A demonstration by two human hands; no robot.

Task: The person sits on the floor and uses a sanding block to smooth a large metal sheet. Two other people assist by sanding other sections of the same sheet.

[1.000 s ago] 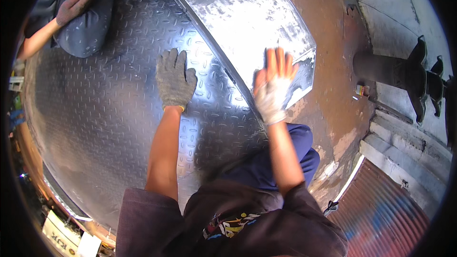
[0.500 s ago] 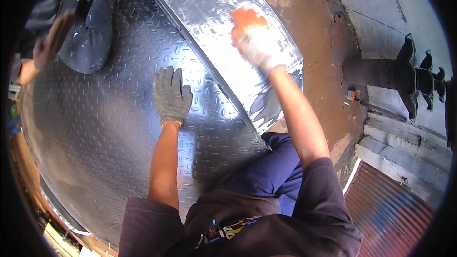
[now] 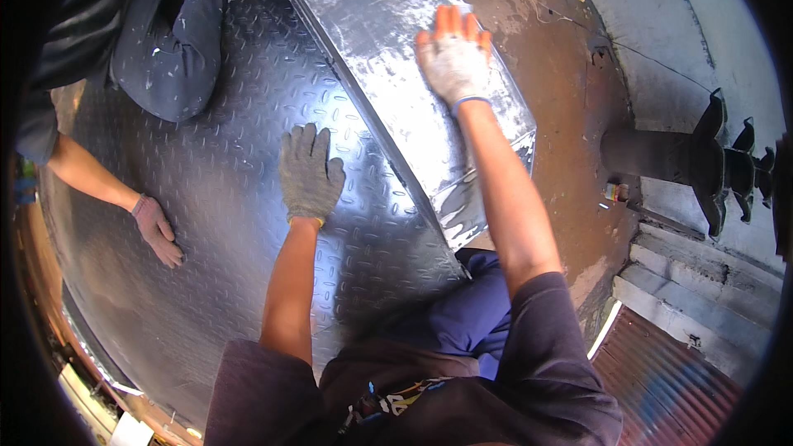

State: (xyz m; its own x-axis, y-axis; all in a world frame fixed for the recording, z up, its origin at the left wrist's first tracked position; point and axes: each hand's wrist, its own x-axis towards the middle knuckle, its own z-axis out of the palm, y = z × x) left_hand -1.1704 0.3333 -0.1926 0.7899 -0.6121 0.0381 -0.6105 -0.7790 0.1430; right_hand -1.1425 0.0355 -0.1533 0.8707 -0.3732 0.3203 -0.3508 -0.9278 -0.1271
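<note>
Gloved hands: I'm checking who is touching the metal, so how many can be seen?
3. The left hand lies flat on the studded plate, the right hand on the shiny sheet, a co-worker's hand at left. Others may be hidden.

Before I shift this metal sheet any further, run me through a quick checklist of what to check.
1. Left hand gloved, flat on checker plate: ok.
2. Right hand gloved, flat on smooth folded sheet: ok.
3. Co-worker's hand resting on the plate, away from the fold: ok.
4. Sheet's near corner close to your knee: not ok.
5. Far end supported: cannot tell.
</note>
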